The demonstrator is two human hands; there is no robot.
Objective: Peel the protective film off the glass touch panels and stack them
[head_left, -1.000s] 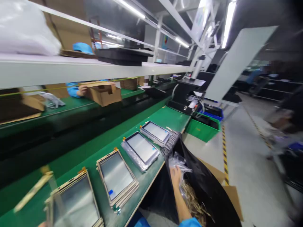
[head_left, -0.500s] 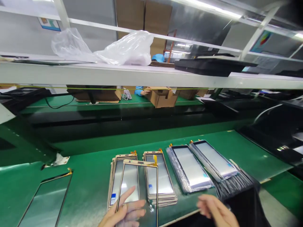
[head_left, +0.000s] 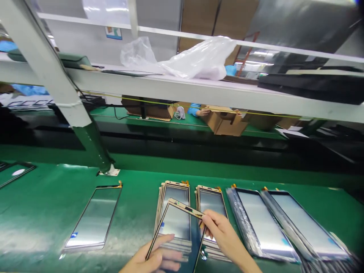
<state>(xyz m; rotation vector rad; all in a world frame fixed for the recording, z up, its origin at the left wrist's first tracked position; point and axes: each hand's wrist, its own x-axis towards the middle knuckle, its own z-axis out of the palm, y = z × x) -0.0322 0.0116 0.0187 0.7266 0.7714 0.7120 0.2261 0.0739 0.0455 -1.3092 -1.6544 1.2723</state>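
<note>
A clear glass panel with a thin dark border and a beige top strip (head_left: 184,207) is tilted between my hands. My left hand (head_left: 156,254) holds its left edge, the fingers showing behind the glass. At the top right corner, my right hand (head_left: 220,231) pinches the panel by its strip. Behind it stand two stacks of similar panels, a left stack (head_left: 173,185) and a right stack (head_left: 213,201), partly covered by the held panel and my right hand. Another panel (head_left: 95,216) lies flat on the green table (head_left: 36,223) to the left.
Two stacks of plastic-wrapped panels (head_left: 264,223) (head_left: 307,223) lie at the right. A post (head_left: 93,140) rises at the left. Overhead runs a white shelf (head_left: 170,85) bearing a plastic bag (head_left: 199,58). Across the bench, a person's hands hold a cardboard box (head_left: 227,121).
My right hand has come over from the right and taken the panel's top right corner. The panel has tilted. The view has swung left, showing more of the table there.
</note>
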